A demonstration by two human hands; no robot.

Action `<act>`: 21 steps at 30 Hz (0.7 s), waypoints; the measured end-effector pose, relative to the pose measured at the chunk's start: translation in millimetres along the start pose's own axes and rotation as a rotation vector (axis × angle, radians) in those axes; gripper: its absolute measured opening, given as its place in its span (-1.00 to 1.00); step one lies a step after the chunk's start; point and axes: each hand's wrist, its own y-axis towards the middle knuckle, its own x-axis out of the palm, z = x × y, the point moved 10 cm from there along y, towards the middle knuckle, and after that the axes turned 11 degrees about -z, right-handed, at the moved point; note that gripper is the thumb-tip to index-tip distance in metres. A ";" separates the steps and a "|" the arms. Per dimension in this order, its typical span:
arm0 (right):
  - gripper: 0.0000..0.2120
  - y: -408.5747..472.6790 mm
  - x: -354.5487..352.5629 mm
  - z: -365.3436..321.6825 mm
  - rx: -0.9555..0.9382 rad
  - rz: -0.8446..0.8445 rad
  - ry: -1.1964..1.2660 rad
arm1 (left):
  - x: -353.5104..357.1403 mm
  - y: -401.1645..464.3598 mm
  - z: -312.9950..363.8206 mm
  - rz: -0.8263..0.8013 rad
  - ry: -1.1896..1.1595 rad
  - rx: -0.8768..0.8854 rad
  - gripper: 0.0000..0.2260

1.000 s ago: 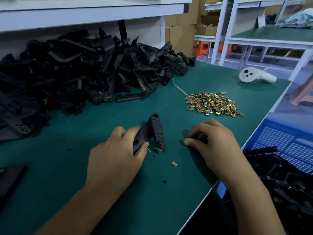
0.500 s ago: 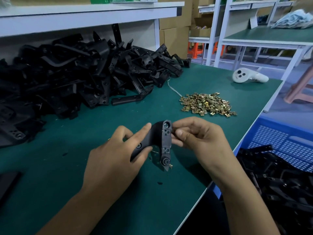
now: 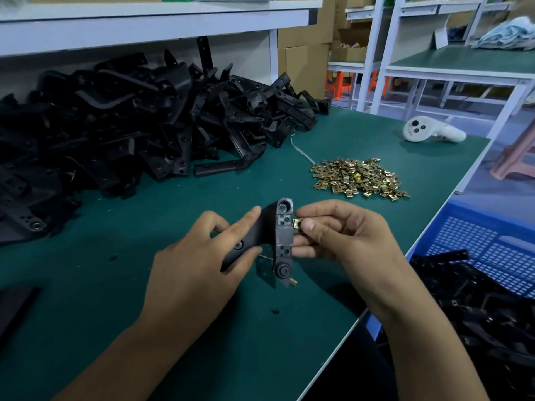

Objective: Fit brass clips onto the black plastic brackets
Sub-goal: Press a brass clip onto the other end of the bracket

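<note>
My left hand [image 3: 199, 261] grips a black plastic bracket [image 3: 282, 238] by its arm, holding it upright above the green table [image 3: 144, 285]. My right hand [image 3: 344, 238] pinches a brass clip [image 3: 296, 224] between thumb and forefinger, right at the bracket's upper right edge. Another brass clip [image 3: 293, 282] lies on the table just below the bracket's lower end. A heap of loose brass clips [image 3: 359, 178] lies behind my right hand. A big pile of black brackets [image 3: 130, 125] fills the back left of the table.
A white handheld controller [image 3: 428, 131] lies at the table's far right. A blue crate [image 3: 492, 256] holding black brackets stands off the right edge. A thin white wire [image 3: 301, 151] runs from the pile toward the clips. A black flat piece [image 3: 14, 308] lies at the left edge.
My left hand raised the bracket off the table and turned it upright. My right hand left the table with a clip and brought it against the bracket's right edge.
</note>
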 end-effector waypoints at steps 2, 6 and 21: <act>-0.85 -0.9 -1.1 -0.5 0.003 0.006 -0.003 | -0.2 0.2 3.4 -0.005 0.006 0.033 -0.49; -0.83 -2.4 -3.6 -1.6 0.012 0.018 -0.015 | 0.6 -0.4 8.7 -0.010 0.029 0.078 -0.49; -0.82 -7.6 -5.0 -6.7 0.095 -0.010 -0.260 | 6.3 -1.3 24.1 -0.026 0.202 0.214 -0.55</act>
